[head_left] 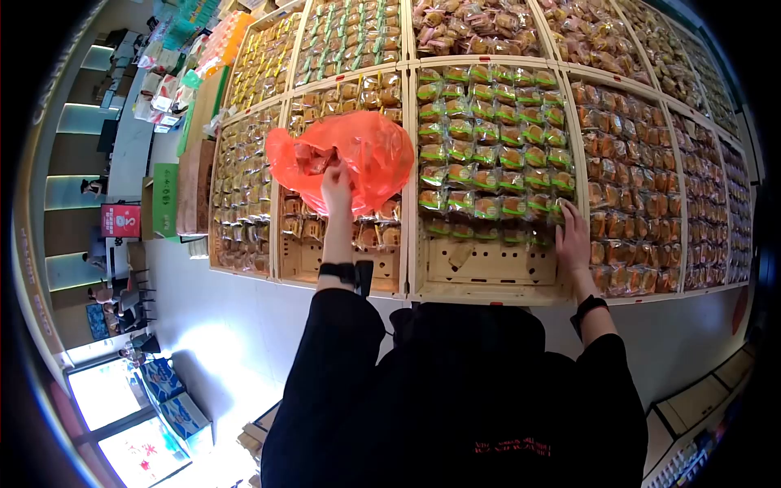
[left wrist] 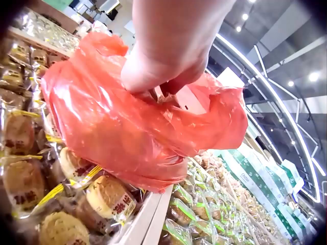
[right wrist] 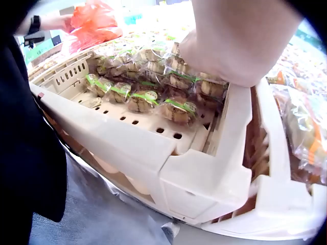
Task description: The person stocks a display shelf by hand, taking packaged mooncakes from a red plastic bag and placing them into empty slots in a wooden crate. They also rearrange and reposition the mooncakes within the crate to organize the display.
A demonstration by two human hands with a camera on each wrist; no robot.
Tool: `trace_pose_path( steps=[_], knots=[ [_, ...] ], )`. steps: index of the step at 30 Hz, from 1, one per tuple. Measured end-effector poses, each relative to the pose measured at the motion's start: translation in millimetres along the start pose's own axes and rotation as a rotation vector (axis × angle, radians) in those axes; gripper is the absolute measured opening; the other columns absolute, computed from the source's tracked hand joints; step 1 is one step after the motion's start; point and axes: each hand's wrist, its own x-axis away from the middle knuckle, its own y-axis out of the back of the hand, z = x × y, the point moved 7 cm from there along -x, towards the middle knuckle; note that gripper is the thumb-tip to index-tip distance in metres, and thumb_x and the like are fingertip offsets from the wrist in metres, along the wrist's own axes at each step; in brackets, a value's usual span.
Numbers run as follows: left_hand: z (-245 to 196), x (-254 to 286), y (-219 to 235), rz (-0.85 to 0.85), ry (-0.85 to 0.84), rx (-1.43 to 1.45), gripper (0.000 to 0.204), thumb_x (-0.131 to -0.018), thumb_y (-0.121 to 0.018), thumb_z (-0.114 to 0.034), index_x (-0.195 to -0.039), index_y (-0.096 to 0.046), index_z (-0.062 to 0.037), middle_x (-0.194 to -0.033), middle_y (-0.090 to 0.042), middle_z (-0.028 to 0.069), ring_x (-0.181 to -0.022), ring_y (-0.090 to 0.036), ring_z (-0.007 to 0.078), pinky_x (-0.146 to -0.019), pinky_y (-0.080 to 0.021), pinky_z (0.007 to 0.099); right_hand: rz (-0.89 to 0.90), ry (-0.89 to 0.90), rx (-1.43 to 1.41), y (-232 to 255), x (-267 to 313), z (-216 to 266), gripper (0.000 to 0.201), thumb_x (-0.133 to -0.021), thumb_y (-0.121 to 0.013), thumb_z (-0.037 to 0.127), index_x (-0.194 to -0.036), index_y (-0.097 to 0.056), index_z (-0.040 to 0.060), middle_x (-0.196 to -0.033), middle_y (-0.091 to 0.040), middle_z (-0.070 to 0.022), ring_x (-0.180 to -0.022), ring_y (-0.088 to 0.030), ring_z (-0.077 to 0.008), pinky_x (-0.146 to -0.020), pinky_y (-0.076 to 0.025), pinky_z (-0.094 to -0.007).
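The left hand (head_left: 337,189) grips a red plastic bag (head_left: 378,159) at its gathered opening, above the crate of yellow-tied packaged pastries. In the left wrist view, the fingers of that hand (left wrist: 163,71) curl into the top of the bag (left wrist: 112,122). At the right edge of the crate with green-labelled packs (head_left: 486,154), the right hand (head_left: 574,237) reaches over the end packs. The right wrist view shows this hand (right wrist: 230,46) above the rear packs (right wrist: 179,80); its fingertips are hidden, so a grip cannot be told.
The near crate's perforated floor (head_left: 488,262) shows along its front. Crates of orange-labelled packs (head_left: 626,187) stand to the right, with more crates behind. A green box (head_left: 165,200) and a red box (head_left: 120,220) are at the left.
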Motion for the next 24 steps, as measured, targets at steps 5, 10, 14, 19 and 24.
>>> trace_pose_path(
  steps=[5,10,14,19,24],
  knots=[
    [-27,76,46,-0.215,0.371,0.938,0.009,-0.082,-0.054,-0.013,-0.086,-0.051,-0.0056,-0.088,-0.055,0.0049,-0.082,-0.055,0.0196,-0.076,-0.047,0.0355,-0.031,0.040,-0.059,4,0,1,0.044,-0.082,-0.051,0.011,-0.124,-0.040,0.0088,-0.125,-0.042,-0.0092,-0.114,-0.041,-0.0295,-0.095,-0.034,-0.0396],
    [-35,128,60,-0.057,0.419,1.209,0.010,-0.083,-0.047,-0.012,-0.090,-0.052,-0.0059,-0.095,-0.056,0.0081,-0.090,-0.055,0.0232,-0.084,-0.046,0.0426,-0.056,0.101,-0.089,6,4,1,0.041,-0.083,-0.049,0.012,-0.123,-0.040,0.0077,-0.125,-0.042,-0.0098,-0.114,-0.041,-0.0310,-0.094,-0.034,-0.0404],
    [-77,169,35,0.032,0.568,1.321,0.011,-0.084,-0.046,-0.012,-0.090,-0.053,-0.0055,-0.100,-0.058,0.0110,-0.093,-0.057,0.0244,-0.086,-0.047,0.0415,-0.071,0.111,-0.196,9,3,0,0.040,-0.084,-0.050,0.014,-0.121,-0.040,0.0060,-0.125,-0.042,-0.0123,-0.114,-0.041,-0.0321,-0.095,-0.033,-0.0410],
    [-80,222,-44,0.293,0.788,1.243,0.009,-0.085,-0.050,-0.014,-0.084,-0.053,-0.0058,-0.092,-0.059,0.0068,-0.087,-0.058,0.0183,-0.080,-0.049,0.0346,0.036,0.254,-0.424,17,4,40,0.051,-0.077,-0.061,0.022,-0.122,-0.043,0.0055,-0.127,-0.040,-0.0162,-0.118,-0.038,-0.0341,-0.098,-0.031,-0.0439],
    [-143,263,-118,0.740,0.768,1.193,0.030,-0.091,-0.043,-0.025,-0.106,-0.051,-0.0015,-0.107,-0.055,0.0086,-0.102,-0.052,0.0180,-0.094,-0.041,0.0312,0.149,0.626,-0.666,65,13,129,0.056,-0.071,-0.067,0.019,-0.122,-0.045,0.0119,-0.121,-0.046,-0.0120,-0.111,-0.045,-0.0275,-0.092,-0.040,-0.0376]
  ],
)
